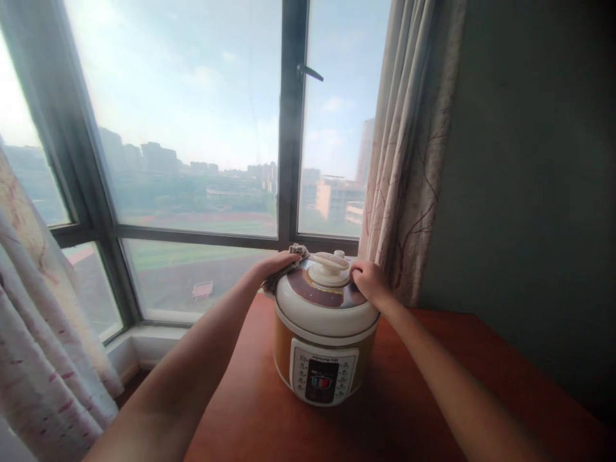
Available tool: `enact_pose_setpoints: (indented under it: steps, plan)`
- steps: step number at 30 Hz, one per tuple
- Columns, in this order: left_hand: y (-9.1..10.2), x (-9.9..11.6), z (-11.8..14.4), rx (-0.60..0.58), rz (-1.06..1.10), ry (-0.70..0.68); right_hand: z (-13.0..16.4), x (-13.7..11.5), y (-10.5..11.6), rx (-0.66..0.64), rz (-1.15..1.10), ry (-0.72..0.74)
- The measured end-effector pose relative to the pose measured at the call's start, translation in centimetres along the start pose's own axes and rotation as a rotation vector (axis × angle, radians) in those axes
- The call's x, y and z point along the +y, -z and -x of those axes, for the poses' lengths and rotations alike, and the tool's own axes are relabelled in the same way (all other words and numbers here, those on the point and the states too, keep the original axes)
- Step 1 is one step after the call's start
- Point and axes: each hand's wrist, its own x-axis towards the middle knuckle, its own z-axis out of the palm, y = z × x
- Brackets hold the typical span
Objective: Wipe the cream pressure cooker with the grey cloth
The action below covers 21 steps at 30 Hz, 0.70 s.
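Cooker (323, 333), round and fat with a smooth cream lid and an orange body, sits at the middle of the brown wooden table (414, 398), near its 12 o'clock edge by the big window (192, 128). Soft patterned curtains (409, 147) hang at 1 o'clock and 8 o'clock. The left hand (278, 264) lies flat, fingers together, pressing a rumpled grey cloth (289, 260) on the lid at 10 o'clock, likely to wipe it. The right hand (368, 281) curls over the lid's 2 o'clock rim, probably steadying it. A pale knob (329, 264) tops the lid.
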Motion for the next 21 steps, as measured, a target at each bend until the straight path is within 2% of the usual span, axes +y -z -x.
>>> enact_pose_setpoints:
  steps: [7,12,15,17,19,21]
  plan:
    - [0.1,-2.9,5.9,0.288,0.101,-0.042,-0.2,0.0,-0.3,-0.001,-0.013,0.013]
    - [-0.8,-3.0,10.1,0.456,0.121,-0.092,0.0,-0.1,-0.1,-0.012,-0.018,0.043]
    - [-1.6,-2.5,13.6,0.503,0.239,-0.101,0.0,-0.2,0.0,-0.016,-0.020,0.050]
    - [-2.2,-2.0,16.2,0.486,0.274,-0.105,0.0,-0.2,0.0,-0.016,-0.022,0.051]
    - [-3.0,-1.3,18.5,0.486,0.233,-0.151,-0.1,-0.2,0.0,-0.015,-0.024,0.051]
    - [-4.1,-0.6,20.3,0.481,0.111,-0.258,-0.1,-0.1,-0.1,-0.014,-0.024,0.048]
